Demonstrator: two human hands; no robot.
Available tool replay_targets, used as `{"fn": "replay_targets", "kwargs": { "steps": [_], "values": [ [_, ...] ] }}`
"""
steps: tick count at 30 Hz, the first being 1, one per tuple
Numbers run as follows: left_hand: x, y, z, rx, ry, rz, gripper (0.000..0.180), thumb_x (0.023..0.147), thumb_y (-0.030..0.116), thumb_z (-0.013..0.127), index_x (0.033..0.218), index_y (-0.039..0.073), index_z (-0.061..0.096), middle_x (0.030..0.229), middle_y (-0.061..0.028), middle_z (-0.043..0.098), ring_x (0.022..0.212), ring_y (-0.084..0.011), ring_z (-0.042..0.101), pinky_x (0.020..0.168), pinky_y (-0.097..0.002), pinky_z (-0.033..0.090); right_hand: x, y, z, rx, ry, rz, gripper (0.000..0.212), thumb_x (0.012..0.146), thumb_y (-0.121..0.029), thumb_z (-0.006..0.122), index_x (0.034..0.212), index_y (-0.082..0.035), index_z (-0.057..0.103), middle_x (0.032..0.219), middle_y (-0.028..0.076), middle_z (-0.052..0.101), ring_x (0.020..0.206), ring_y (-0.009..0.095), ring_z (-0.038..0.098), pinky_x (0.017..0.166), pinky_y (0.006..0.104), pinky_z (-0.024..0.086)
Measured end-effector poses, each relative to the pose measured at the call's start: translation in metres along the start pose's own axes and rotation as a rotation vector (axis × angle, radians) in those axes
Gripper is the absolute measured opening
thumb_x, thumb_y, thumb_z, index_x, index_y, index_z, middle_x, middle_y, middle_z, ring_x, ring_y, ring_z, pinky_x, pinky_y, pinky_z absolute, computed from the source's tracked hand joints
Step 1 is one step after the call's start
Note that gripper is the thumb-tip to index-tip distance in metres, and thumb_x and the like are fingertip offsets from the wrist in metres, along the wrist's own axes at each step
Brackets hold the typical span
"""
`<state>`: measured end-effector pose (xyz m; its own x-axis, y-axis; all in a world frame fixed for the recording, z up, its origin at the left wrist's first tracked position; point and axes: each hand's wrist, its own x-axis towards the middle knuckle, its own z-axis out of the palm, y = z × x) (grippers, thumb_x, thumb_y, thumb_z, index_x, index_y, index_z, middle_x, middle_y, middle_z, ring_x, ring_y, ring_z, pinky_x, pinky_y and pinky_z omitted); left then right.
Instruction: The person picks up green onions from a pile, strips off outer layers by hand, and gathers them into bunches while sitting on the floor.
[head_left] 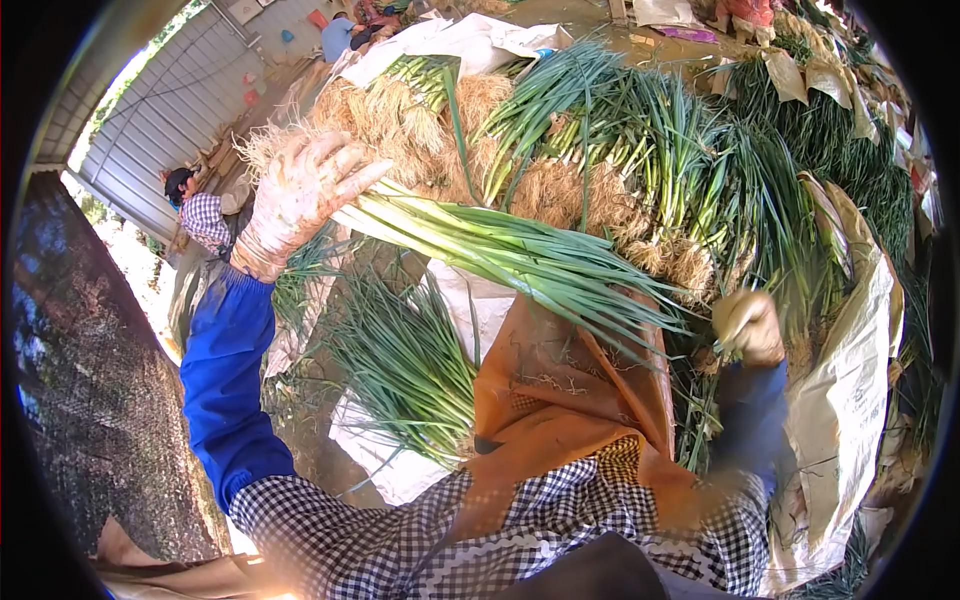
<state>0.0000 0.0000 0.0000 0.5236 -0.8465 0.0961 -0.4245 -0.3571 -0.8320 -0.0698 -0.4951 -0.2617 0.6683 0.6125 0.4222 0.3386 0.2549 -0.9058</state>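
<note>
Nearest, below and between the two hands, an orange apron (520, 350) covers the lap. The left hand (308, 195) has its fingers closed around a bundle of green onions (470, 232), gripping the pale stem end; a fringe of roots (262, 148) shows beyond the fingers. The leaves slant down from this hand toward the right hand (750, 325), which is blurred and curled nearly closed. Green bits show at its fingers, but I cannot tell whether it grips them.

To do this hold well, I would keep the left grip snug near the roots without crushing the stems, and let the stalks lie parallel; a light support from the right hand under the drooping leaf tips should keep them from bending.

Below the left hand, toward the lap, a second pile of onions (410, 365) lies on a white sheet (375, 455). Beyond both hands stretches a long heap of onions (650, 140). So: one bundle held, one pile, one heap nearby; the stalks overlap too much to count. Farther off, at least two people show: one in a checked shirt (203, 218) beyond the left hand, another in blue (338, 38) farther away.
</note>
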Motion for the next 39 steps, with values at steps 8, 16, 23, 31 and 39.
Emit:
{"fn": "replay_targets", "kwargs": {
  "steps": [8, 16, 23, 31, 39],
  "values": [
    [0.004, 0.010, -0.003, 0.118, 0.042, -0.014, 0.053, 0.073, 0.025, 0.048, 0.126, 0.031, 0.046, 0.108, 0.0031, 0.052, 0.107, -0.0175, 0.048, 0.085, -0.0353, 0.040, 0.111, -0.032, 0.092, -0.825, 0.332, 0.117, 0.029, 0.078, -0.033, 0.065, 0.086, -0.005, 0.067, 0.078, 0.011, 0.065, 0.066, 0.020, 0.062, 0.059, 0.0312, 0.050],
    [0.015, 0.014, -0.030, 0.111, 0.112, 0.061, 0.057, 0.068, 0.022, 0.049, 0.125, 0.025, 0.047, 0.104, 0.0024, 0.052, 0.103, -0.0183, 0.050, 0.083, -0.0360, 0.040, 0.162, 0.006, 0.116, -0.016, 0.302, 0.292, 0.015, 0.080, -0.018, 0.064, 0.081, -0.004, 0.060, 0.062, -0.001, 0.053, 0.055, 0.007, 0.048, 0.050, 0.0223, 0.040],
    [0.003, 0.016, -0.012, 0.112, 0.177, 0.050, 0.063, 0.063, 0.018, 0.056, 0.125, 0.027, 0.049, 0.104, 0.0006, 0.053, 0.102, -0.0194, 0.051, 0.081, -0.0356, 0.043, 0.016, 0.006, 0.023, 0.422, 0.583, -0.217, 0.020, 0.084, -0.015, 0.057, 0.067, -0.009, 0.047, 0.044, -0.007, 0.038, 0.031, 0.004, 0.031, 0.029, 0.0158, 0.027],
    [-0.120, -0.096, 0.024, 0.487, -0.358, -0.378, 0.057, 0.082, 0.010, 0.045, 0.133, 0.032, 0.034, 0.130, -0.0044, 0.043, 0.119, -0.0235, 0.043, 0.096, -0.0389, 0.041, -0.084, 0.014, -0.023, 0.112, 0.910, 0.212, 0.011, 0.084, -0.018, 0.054, 0.086, -0.007, 0.054, 0.065, -0.005, 0.046, 0.054, 0.003, 0.039, 0.048, 0.0158, 0.028],
    [-0.264, -0.131, -0.015, 0.515, -0.612, -0.617, 0.044, 0.077, 0.005, 0.046, 0.119, 0.019, 0.052, 0.108, -0.0060, 0.057, 0.101, -0.0233, 0.053, 0.083, -0.0328, 0.048, -0.086, 0.037, -0.023, 0.088, 1.228, 0.306, 0.011, 0.086, -0.019, 0.058, 0.081, -0.010, 0.054, 0.065, -0.006, 0.045, 0.055, 0.004, 0.038, 0.050, 0.0171, 0.029]
  ]
}}
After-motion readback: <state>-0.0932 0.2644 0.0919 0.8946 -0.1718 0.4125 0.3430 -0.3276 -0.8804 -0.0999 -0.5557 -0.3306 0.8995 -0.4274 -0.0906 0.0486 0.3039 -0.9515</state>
